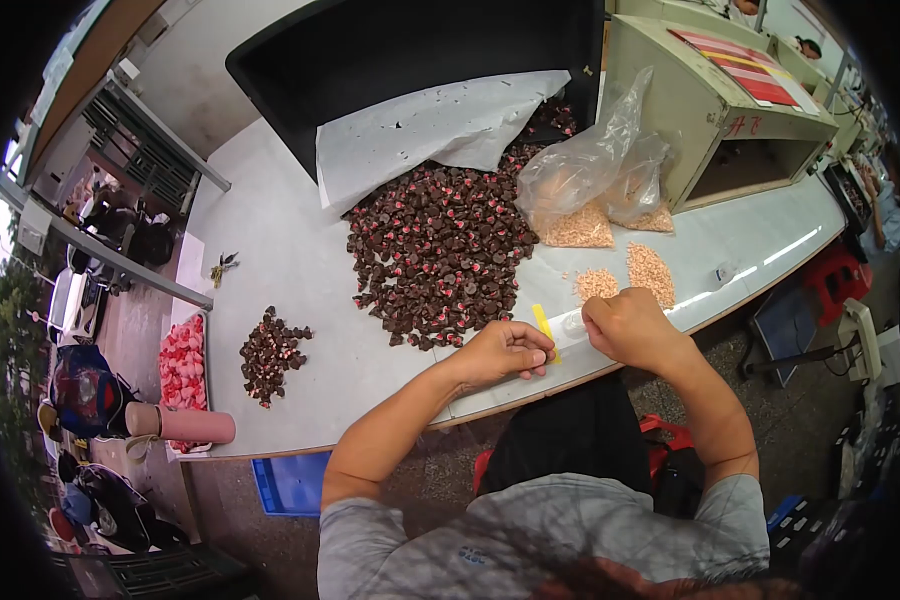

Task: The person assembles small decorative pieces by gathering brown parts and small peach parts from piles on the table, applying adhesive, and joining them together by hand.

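My left hand [508, 353] is closed at the front edge of the table, thumb and fingers pinched together. A small dark spot shows at its fingertips, too small to name. Just beyond these fingertips is a narrow yellow strip [542, 322]; whether they touch it I cannot tell. My right hand [630, 328] is curled, fingers pointing down, against two small piles of tiny beige pieces [650, 272]. What it holds, if anything, is hidden. Ahead of my left hand spreads a large heap of small dark brown pieces with pink-red parts [440, 255].
A black bin [280, 75] lies tipped behind the heap, with a white sheet [410, 125]. Clear bags [575, 190] of beige pieces stand beside a greenish metal box [670, 110]. Leftward are a smaller dark pile [273, 358], pink-red pieces [183, 365] and a pink bottle [198, 426].
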The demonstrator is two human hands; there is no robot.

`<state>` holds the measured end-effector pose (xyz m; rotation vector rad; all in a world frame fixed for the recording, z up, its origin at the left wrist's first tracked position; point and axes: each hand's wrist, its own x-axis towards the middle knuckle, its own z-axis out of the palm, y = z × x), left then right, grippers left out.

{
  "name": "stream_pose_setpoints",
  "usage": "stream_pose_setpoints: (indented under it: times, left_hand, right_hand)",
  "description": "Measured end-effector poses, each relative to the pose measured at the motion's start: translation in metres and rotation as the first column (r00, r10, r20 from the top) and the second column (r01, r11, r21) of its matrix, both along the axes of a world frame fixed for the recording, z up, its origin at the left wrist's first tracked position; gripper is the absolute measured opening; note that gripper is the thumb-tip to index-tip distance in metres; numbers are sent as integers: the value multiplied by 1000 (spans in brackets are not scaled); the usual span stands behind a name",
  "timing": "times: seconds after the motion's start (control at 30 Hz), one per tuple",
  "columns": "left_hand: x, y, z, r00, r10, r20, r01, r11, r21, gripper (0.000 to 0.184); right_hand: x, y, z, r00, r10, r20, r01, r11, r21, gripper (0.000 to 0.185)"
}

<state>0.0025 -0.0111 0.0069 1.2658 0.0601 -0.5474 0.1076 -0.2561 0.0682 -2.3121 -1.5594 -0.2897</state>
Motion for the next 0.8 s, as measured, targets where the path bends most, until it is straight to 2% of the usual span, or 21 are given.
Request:
stream_pose_setpoints:
  times: [0.17,0.47,0.57,0.67,0.8]
  left_hand:
    - [0,1,-3,999,43,-23,-44,998,-53,23]
    - [1,2,2,997,47,-53,-49,998,-49,26]
    - [1,4,-1,998,38,-47,-42,996,-83,28]
    - [1,3,6,994,64,-87,-69,996,-59,29]
    - [1,4,1,994,67,-84,-74,994,-86,30]
  right_hand:
    - [3,8,-8,997,6,80,0,997,-74,11]
    - [3,8,-7,996,20,85,-12,995,-99,10]
    - [-4,5,0,1000,0,19,-1,998,70,10]
    - [-20,6,5,973,25,-229,33,969,243,12]
    - [-39,16,-14,933,40,-357,71,953,294,14]
